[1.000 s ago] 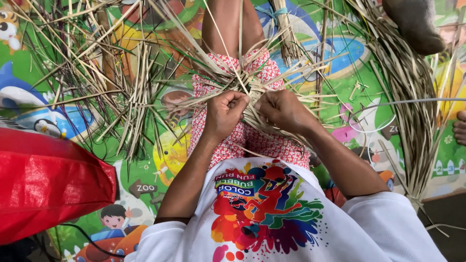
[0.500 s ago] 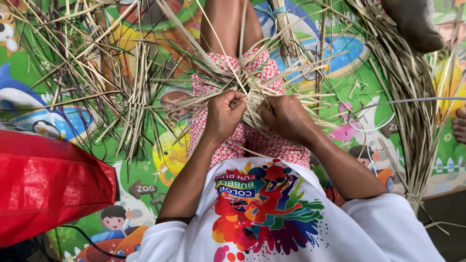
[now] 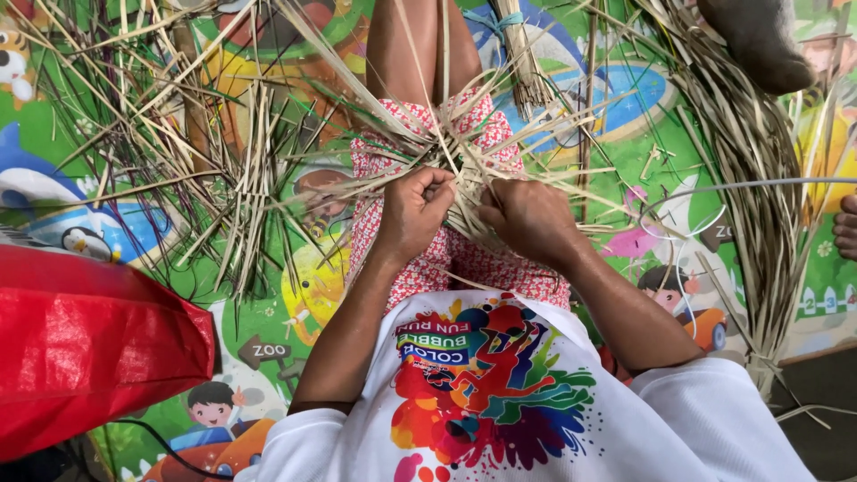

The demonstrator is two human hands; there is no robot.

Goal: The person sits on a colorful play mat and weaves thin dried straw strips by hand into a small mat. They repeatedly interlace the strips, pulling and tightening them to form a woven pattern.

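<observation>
I sit on a colourful cartoon play mat [image 3: 268,348] with a half-woven piece of dry palm strips [image 3: 464,170] resting on my lap. My left hand [image 3: 415,210] is closed on a few of its strips near the middle of the weave. Right beside it, my right hand [image 3: 527,219] pinches other strips of the same piece. Loose strip ends fan out from the weave in all directions over my red patterned skirt [image 3: 428,268].
A loose heap of dry strips [image 3: 178,152] lies at the left on the mat. A long bundle of strips [image 3: 759,178] runs down the right side. A red plastic bag [image 3: 80,348] sits at the lower left. Another person's fingers [image 3: 846,228] show at the right edge.
Both hands have shifted slightly while working the strips; the weave stays on my lap and nothing else has moved.
</observation>
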